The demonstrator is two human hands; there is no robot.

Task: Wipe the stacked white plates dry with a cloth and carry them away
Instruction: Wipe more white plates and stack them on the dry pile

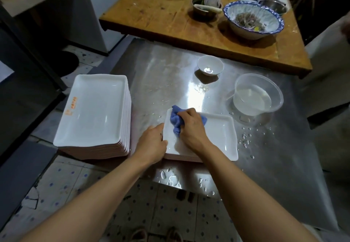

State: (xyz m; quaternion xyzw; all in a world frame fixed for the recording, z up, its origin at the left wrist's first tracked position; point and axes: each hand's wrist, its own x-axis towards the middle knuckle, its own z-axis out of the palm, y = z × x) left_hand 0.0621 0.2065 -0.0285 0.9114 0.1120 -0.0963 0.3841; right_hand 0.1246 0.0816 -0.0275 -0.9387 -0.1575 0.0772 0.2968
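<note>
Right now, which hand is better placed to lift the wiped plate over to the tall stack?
Left. The left hand already grips the plate on the side facing the tall stack; the right hand holds the cloth.

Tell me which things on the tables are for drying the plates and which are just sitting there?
For the job:
blue cloth, gripped by the right hand
wet plate, steadied by the left hand
tall plate stack

Just sitting there:
small white bowl
clear tub of water
blue-rimmed bowl
metal cup of vegetables

Wet steel table [274,166] w/ glare – wood bench [151,14] behind, speckled tile floor [75,194].
</note>
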